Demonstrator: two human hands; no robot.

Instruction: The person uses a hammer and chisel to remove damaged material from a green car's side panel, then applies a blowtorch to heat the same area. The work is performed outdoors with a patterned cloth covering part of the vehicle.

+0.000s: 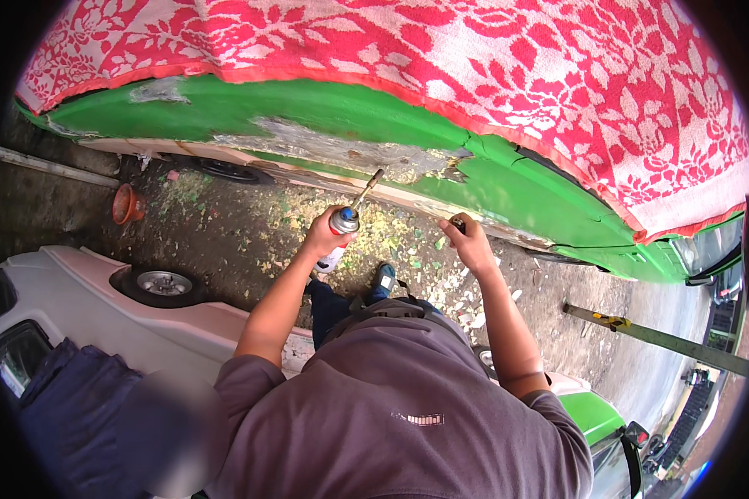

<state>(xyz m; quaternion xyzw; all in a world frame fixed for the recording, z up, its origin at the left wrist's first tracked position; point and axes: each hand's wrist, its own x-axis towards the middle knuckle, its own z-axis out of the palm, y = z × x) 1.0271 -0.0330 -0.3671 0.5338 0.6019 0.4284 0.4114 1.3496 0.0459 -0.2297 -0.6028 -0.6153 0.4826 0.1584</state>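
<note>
My left hand (320,235) is closed around a gas blowtorch (342,223), a canister with a blue fitting and a long brass-coloured nozzle. The nozzle tilts up toward the side of a green car (341,106), apart from it; no flame can be seen. On that side is a rough grey patch (341,148) where the green paint is gone. My right hand (469,243) is held apart to the right, fingers closed on a small dark object (458,224) too small to name for certain. A red and white floral towel (491,58) covers the upper part of the car.
Yellow, green and white flakes (383,237) litter the ground around my feet. Behind me on the left stands a pale car (183,312). An orange pot (127,205) lies at the far left. A person in dark blue (71,407) is at lower left. A long pole (657,337) extends at right.
</note>
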